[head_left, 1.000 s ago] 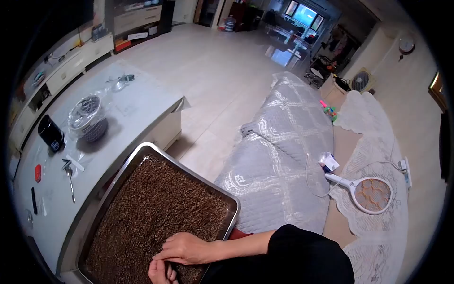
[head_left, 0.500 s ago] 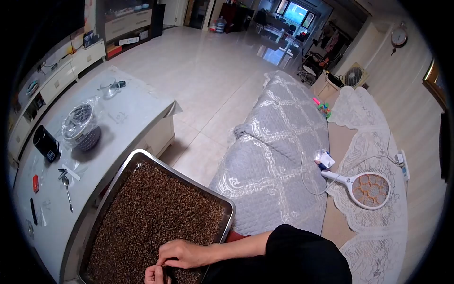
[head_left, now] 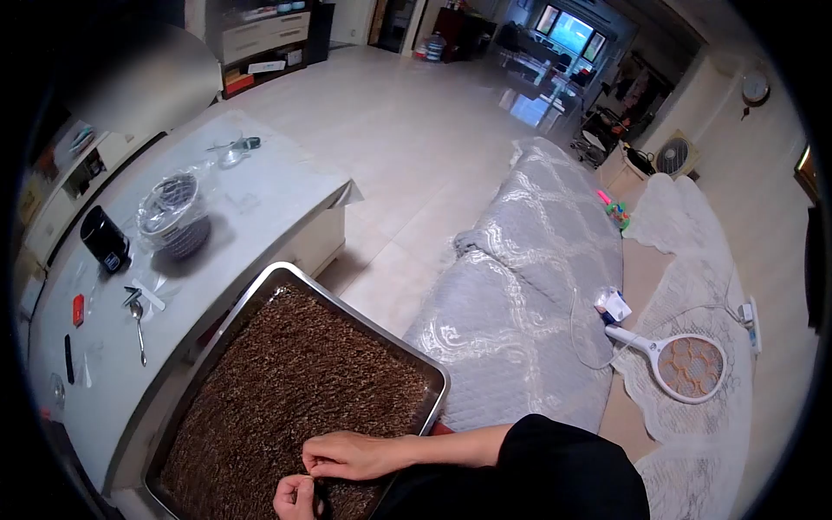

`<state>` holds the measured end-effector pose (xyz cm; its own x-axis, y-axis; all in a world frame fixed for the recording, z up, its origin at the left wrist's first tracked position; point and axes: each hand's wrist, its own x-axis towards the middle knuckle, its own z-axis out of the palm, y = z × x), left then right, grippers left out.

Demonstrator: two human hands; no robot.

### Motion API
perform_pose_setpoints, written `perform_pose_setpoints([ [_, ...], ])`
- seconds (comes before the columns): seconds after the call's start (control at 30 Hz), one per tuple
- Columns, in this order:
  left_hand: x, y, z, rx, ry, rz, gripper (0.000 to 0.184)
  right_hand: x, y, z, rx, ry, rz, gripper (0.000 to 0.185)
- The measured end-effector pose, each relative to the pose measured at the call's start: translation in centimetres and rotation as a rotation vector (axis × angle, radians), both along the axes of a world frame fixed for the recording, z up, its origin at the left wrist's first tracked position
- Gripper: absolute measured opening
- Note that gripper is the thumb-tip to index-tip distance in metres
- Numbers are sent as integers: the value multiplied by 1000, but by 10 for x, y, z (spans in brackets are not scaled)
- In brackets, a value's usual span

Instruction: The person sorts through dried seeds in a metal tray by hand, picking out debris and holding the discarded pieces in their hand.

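A large metal tray [head_left: 440, 374] is spread with small brown grains or seeds [head_left: 303, 373], too fine to name. Over its near part, my right hand [head_left: 347, 455] has its thumb and fingers pinched together. Just below and to the left, my left hand [head_left: 296, 497] is curled closed, its fingertips almost meeting those of the right. Anything between the fingers is too small to make out. The lower part of my left hand is cut off by the frame's bottom edge.
Left of the tray, a table [head_left: 286, 173] holds a plastic-wrapped basket [head_left: 173, 217], a black mug [head_left: 105, 239], a spoon [head_left: 139, 334] and a red object [head_left: 79, 309]. A quilted sofa [head_left: 520, 303] carries a mosquito swatter [head_left: 689, 367] on the right.
The whole view has shifted, so the room and tray appear slightly further right. Both hands stay close together over the grains, still pinched.
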<state>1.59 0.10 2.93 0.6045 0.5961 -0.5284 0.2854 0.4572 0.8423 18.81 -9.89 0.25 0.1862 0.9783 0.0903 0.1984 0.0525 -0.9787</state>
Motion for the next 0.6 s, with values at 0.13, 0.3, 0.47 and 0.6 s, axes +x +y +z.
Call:
perform_pose_setpoints([
  [0.13,-1,-1,-15,120,-36,56,9,3,-3,5,8,4,2,16],
  [0.3,-5,1,-33,187,-39,128,10,4,-2,7,-20,-59,33,11],
  [0.47,5,-5,-20,219,-38,83,12,1,1,9,97,-121,-49,8],
  [0.6,5,-4,-26,215,-2,70,13,-3,2,6,197,-182,-79,8],
])
